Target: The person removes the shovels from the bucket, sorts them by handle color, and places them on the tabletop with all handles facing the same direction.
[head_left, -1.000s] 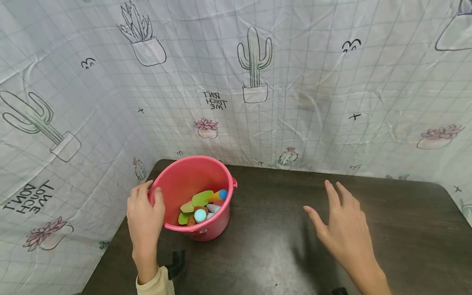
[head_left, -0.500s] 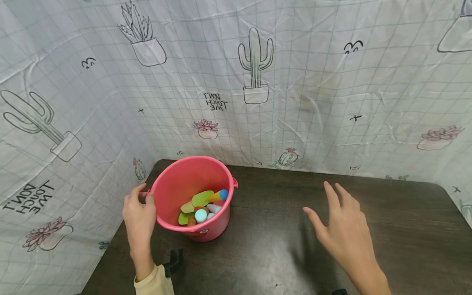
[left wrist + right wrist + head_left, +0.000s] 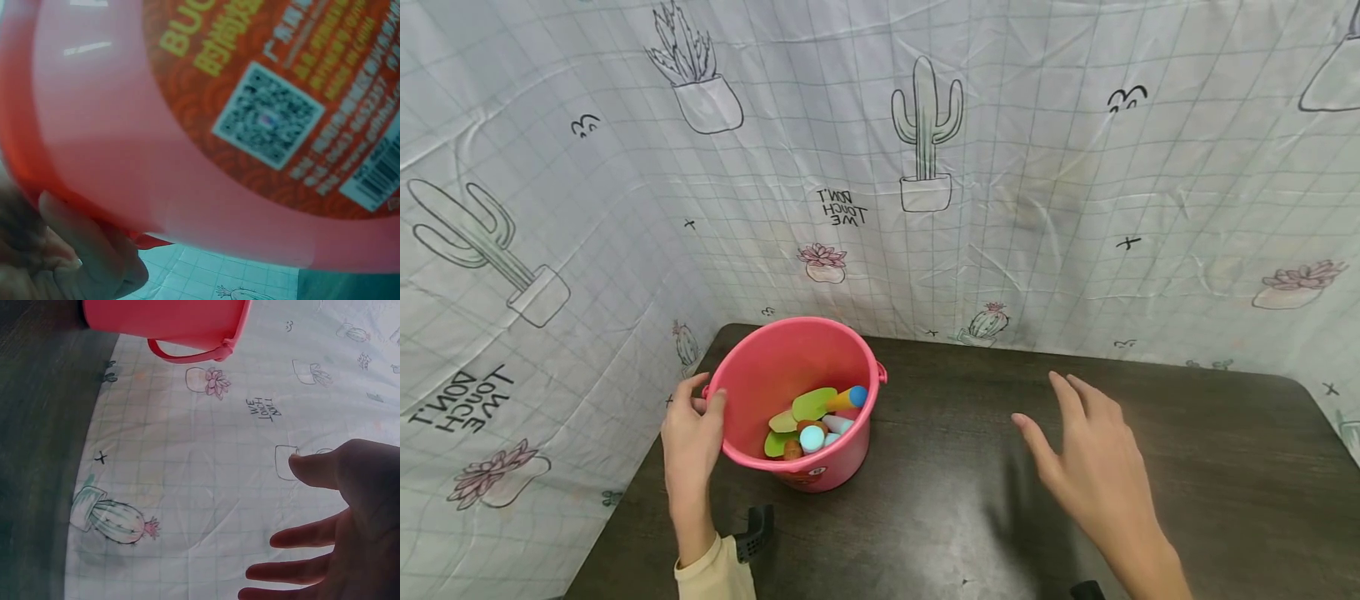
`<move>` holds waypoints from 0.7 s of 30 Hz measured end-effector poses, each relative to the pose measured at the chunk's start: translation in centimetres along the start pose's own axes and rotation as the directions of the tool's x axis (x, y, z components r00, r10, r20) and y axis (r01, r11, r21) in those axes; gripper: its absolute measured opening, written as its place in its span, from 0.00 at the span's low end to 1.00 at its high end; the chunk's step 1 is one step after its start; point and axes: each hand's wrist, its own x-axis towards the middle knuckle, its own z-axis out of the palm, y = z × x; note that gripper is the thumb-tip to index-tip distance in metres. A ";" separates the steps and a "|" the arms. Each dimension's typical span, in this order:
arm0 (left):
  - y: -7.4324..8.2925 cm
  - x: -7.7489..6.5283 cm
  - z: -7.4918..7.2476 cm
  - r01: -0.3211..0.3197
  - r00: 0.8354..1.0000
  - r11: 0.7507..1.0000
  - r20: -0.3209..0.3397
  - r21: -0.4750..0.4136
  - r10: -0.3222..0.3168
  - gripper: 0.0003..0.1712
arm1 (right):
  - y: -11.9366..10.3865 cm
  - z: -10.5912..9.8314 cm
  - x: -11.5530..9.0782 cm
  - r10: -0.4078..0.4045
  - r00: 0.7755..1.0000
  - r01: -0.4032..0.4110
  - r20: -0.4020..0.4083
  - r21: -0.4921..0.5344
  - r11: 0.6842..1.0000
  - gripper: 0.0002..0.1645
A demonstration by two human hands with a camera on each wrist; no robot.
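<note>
A pink bucket (image 3: 842, 462) stands at the left of the dark table. My left hand (image 3: 691, 437) is at its left rim by the handle ear, thumb over the rim and fingers curled at the outer side; the left wrist view shows these fingers (image 3: 87, 250) against the rim, partly cut off. Inside lie a green flat piece (image 3: 814, 404), a yellow-orange piece with a blue end (image 3: 848, 398), a light-blue round-ended piece (image 3: 812, 439) and brown pieces, partly overlapping. My right hand (image 3: 1093, 467) hovers over the table to the right, fingers spread, holding nothing.
The table (image 3: 940, 433) reaches to a patterned curtain (image 3: 1037, 208) at the back and left. The bucket's red handle (image 3: 187, 357) hangs on its side in the right wrist view. A label (image 3: 269, 115) with a square code is on the bucket wall.
My left hand slipped outward along the rim, then its thumb came back over it. My right hand shifted slightly left. The bucket and its contents stay in place.
</note>
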 end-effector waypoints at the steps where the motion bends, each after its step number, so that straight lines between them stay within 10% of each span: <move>1: 0.0 0.0 0.0 -0.002 1.000 1.000 -0.006 -0.001 0.002 0.26 | -0.2 0.0 0.2 -0.004 1.000 0.004 -0.008 0.006 1.000 0.38; 21: -0.4 0.4 0.4 0.007 1.000 0.998 -0.017 -0.059 -0.008 0.22 | -7.7 0.8 6.0 -0.207 0.972 0.221 -0.108 0.140 0.965 0.26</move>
